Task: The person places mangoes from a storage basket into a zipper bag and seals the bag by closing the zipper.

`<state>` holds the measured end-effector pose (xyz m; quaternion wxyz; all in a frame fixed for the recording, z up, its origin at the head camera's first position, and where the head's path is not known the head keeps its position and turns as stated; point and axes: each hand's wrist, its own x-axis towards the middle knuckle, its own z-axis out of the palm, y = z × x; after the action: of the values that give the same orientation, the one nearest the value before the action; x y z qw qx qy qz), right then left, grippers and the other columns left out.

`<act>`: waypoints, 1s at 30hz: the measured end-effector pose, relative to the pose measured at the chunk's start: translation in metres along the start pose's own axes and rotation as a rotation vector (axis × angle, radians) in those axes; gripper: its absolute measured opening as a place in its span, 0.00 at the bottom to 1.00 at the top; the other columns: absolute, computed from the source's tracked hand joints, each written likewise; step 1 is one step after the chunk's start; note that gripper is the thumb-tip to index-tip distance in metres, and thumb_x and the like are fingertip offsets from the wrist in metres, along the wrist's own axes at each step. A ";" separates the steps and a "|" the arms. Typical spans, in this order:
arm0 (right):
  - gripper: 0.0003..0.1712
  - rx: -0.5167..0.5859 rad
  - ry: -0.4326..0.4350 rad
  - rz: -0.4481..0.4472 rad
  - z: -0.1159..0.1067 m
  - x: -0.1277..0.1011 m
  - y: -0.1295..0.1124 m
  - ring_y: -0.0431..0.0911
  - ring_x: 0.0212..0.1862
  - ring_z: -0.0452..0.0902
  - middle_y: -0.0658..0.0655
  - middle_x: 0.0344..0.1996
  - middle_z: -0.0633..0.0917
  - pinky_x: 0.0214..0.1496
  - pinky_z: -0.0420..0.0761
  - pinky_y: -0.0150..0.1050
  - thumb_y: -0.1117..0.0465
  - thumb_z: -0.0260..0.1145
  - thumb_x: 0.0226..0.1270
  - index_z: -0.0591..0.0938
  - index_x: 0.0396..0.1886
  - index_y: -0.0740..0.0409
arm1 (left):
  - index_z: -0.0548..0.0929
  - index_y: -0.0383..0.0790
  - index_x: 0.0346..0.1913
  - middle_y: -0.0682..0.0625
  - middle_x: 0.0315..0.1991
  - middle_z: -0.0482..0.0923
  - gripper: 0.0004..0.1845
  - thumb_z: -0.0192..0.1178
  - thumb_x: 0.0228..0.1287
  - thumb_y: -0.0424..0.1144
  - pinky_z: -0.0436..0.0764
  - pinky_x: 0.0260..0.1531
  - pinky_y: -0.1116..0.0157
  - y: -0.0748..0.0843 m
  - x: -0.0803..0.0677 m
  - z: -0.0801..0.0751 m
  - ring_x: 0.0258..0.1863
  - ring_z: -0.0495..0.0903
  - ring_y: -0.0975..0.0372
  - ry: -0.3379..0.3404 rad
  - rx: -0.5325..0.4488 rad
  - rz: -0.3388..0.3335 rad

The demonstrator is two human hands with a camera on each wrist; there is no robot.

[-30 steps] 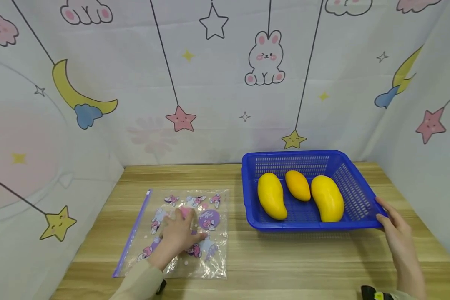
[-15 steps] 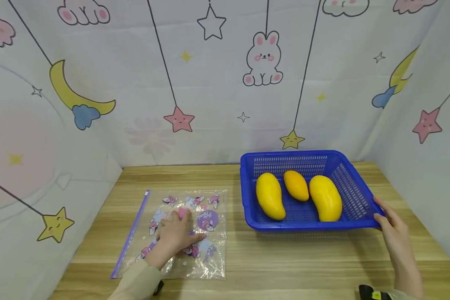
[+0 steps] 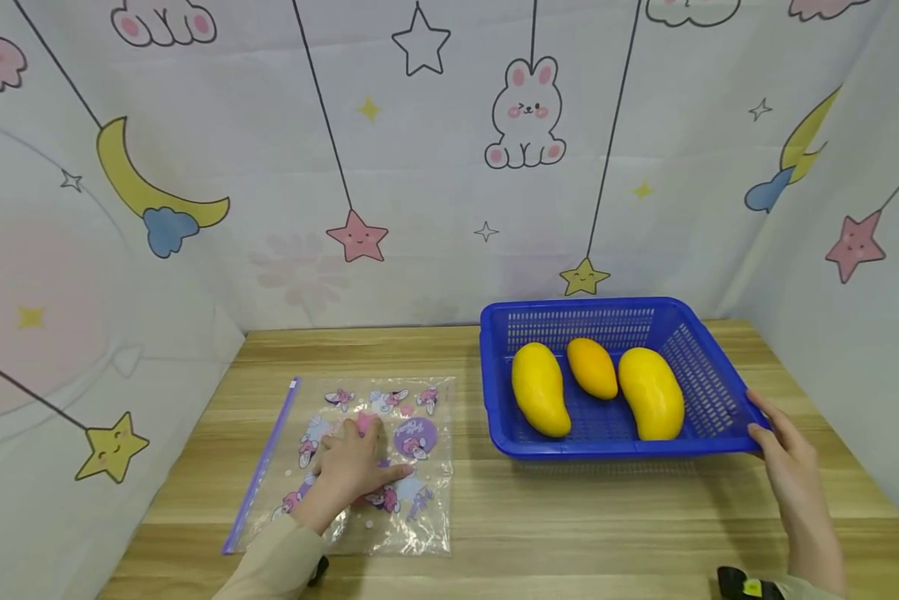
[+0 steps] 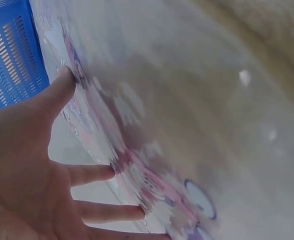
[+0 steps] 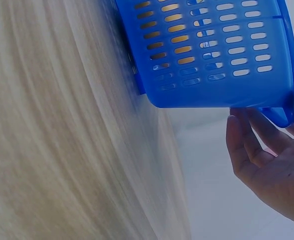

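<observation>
My left hand (image 3: 353,468) rests with spread fingers on a clear zip bag (image 3: 427,525) printed with pink and purple cartoon figures. The bag lies flat on the table, its purple zip strip (image 3: 263,467) along the left side. In the left wrist view the fingertips touch the printed film. On the right, my right hand (image 3: 790,454) grips the near right corner of a blue plastic basket (image 3: 591,451), its fingers curled at the rim in the right wrist view. Three yellow mangoes sit in the basket: a left one (image 3: 541,390), a smaller middle one (image 3: 593,368) and a right one (image 3: 651,394).
The wood-grain table (image 3: 569,533) carries both the bag and the basket, with a strip of bare wood between them. A white cloth (image 3: 434,167) with stars, moons and a rabbit hangs behind and along both sides.
The whole head view shifts slightly. Both hands, the bag, the basket and the mangoes keep their places relative to one another.
</observation>
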<state>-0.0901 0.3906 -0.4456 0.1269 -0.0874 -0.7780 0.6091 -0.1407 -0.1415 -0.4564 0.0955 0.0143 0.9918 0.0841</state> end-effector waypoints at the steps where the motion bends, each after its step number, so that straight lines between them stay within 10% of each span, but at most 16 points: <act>1: 0.27 0.000 -0.001 0.000 0.000 0.000 0.000 0.17 0.45 0.70 0.40 0.68 0.68 0.42 0.73 0.12 0.58 0.51 0.76 0.64 0.73 0.44 | 0.61 0.43 0.70 0.22 0.61 0.62 0.54 0.64 0.45 0.72 0.75 0.31 0.29 0.000 0.000 0.000 0.52 0.64 0.17 -0.002 -0.003 0.000; 30: 0.28 -0.072 -0.004 0.016 -0.001 0.000 -0.001 0.16 0.46 0.68 0.38 0.68 0.67 0.43 0.71 0.11 0.56 0.50 0.77 0.61 0.73 0.42 | 0.61 0.42 0.71 0.21 0.63 0.59 0.54 0.65 0.45 0.70 0.73 0.31 0.27 -0.002 -0.002 -0.006 0.54 0.60 0.17 -0.027 -0.014 0.029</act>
<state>-0.0895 0.3909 -0.4449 0.1174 -0.0968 -0.7988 0.5820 -0.1401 -0.1441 -0.4506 0.1075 0.0291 0.9895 0.0923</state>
